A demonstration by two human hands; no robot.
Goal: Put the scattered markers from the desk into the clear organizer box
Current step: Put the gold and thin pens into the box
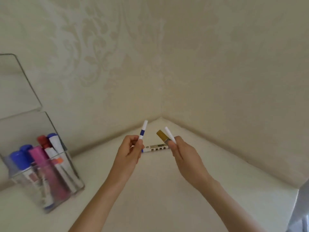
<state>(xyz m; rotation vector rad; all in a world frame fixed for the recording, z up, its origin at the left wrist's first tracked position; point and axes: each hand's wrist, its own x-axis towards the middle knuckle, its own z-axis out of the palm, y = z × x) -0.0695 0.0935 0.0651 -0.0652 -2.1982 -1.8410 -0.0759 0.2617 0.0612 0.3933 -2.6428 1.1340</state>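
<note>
My left hand (129, 150) grips a thin white marker with a blue band (143, 130), held upright above the desk. My right hand (183, 152) holds two markers together: a gold-capped marker (161, 135) and a thin white marker (169, 134), both pointing up and left. Between the hands, one white marker with black squares (155, 148) lies flat on the desk near the corner. The clear organizer box (71, 166) stands at the left, with several blue, pink, red and orange markers standing inside it.
The white desk (150, 190) fits into a corner between two cream patterned walls. A clear lid or panel (20, 84) leans up behind the box. The desk's right edge (296, 203) drops off at the lower right.
</note>
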